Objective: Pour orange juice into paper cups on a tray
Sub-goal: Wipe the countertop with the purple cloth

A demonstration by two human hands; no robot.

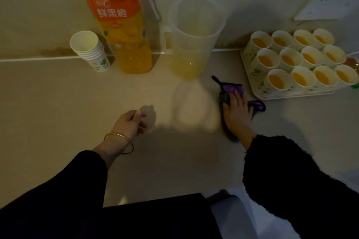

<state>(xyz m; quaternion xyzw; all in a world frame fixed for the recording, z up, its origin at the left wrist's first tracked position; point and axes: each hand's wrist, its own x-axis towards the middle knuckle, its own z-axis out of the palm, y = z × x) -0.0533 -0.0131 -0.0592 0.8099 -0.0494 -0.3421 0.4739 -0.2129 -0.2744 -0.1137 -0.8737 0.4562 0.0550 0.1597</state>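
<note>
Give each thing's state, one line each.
paper cups: twelve upright on tray, all holding juice.
pitcher: upright, a little juice at bottom.
juice bottle: upright, juice inside.
spare cup stack: nested, leaning, top cup empty.
right hand: flat, pressing cloth.
cloth: spread on the counter.
left hand: loosely curled, holding nothing visible.

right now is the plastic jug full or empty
Nearly empty. The clear jug stands upright with only a shallow layer of pale yellow juice at its bottom; the walls above it show no liquid.
</note>
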